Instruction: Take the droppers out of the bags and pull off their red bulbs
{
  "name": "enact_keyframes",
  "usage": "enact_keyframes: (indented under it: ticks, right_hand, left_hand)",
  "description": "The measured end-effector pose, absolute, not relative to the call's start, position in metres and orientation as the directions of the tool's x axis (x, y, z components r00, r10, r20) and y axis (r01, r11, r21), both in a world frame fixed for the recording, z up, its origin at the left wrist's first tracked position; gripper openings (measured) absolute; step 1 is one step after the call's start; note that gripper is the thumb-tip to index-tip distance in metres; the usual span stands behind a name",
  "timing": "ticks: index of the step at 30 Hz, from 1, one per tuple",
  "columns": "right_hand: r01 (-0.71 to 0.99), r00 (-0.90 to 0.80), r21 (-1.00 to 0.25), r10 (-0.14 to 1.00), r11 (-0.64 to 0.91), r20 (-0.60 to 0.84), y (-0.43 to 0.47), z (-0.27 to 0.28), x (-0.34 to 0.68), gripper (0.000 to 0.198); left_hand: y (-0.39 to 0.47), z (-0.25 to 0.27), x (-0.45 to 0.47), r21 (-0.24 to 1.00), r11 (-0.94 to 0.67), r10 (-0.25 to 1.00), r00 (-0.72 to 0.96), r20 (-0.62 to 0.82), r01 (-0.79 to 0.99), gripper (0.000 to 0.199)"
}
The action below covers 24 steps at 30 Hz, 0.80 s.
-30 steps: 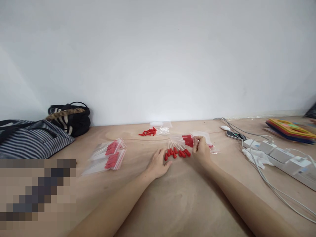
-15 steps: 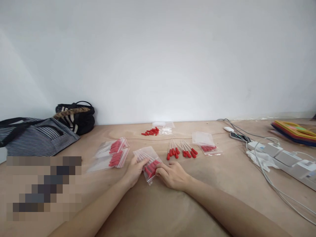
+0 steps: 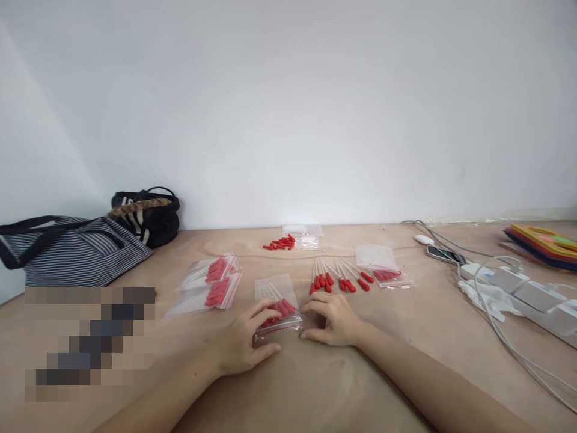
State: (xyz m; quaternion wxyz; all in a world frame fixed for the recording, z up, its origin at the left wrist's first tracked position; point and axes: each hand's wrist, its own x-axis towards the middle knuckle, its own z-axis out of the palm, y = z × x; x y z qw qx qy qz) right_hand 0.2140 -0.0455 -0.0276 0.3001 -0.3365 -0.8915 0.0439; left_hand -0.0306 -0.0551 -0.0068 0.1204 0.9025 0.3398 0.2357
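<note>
A clear zip bag [image 3: 278, 287] of red-bulbed droppers lies on the table in front of me, its zip edge toward me. My left hand [image 3: 250, 338] rests over the bag's left side, fingers apart and covering some red bulbs. Just right of the bag, my right hand [image 3: 331, 319] is open, with thumb and fingers curved and nothing between them. Beyond it lie two fanned groups of loose droppers, a left group [image 3: 321, 279] and a right group [image 3: 354, 281]. The right hand's knuckles are close to the left group.
Filled zip bags [image 3: 219, 290] overlap at the left; another bag [image 3: 378, 258] lies at the right. Red bulbs [image 3: 280, 243] and thin clear tubes [image 3: 309, 242] sit near the wall. A striped bag [image 3: 85, 252], a power strip [image 3: 536, 294] with cables, and a phone [image 3: 444, 254] flank the table.
The bag of droppers, earlier held slanted between both hands, now lies flat with its zip edge toward me. Both hands have loosened, and the left has come over the bag's near part.
</note>
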Motion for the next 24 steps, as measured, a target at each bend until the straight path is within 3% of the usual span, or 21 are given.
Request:
enact_keyframes:
  ticks: [4,10,15,20,24]
  right_hand:
    - [0.554,-0.625,-0.222,0.577,0.802,0.526,-0.045,-0.028,0.206,0.029]
    - [0.614,-0.667,0.010,0.513,0.789,0.540,-0.042,-0.029,0.193,0.018]
    - [0.712,-0.569,-0.113,0.664,0.693,0.485,-0.045,-0.024,0.195,0.017]
    - [0.777,-0.442,-0.264,0.794,0.571,0.417,-0.052,-0.019,0.199,0.038]
    - [0.800,-0.404,-0.244,0.791,0.549,0.459,-0.046,-0.025,0.198,0.027]
  left_hand:
    - [-0.057,-0.007,-0.033,0.254,-0.790,0.610,0.681,0.405,0.558,0.011]
    - [-0.046,-0.008,-0.022,0.197,-0.808,0.577,0.677,0.457,0.555,0.010]
    - [-0.039,-0.009,-0.014,0.173,-0.790,0.597,0.673,0.436,0.588,0.012]
    - [-0.031,-0.014,-0.009,0.144,-0.743,0.637,0.625,0.452,0.654,0.017]
    - [-0.029,-0.015,-0.007,0.218,-0.655,0.729,0.528,0.436,0.724,0.021]
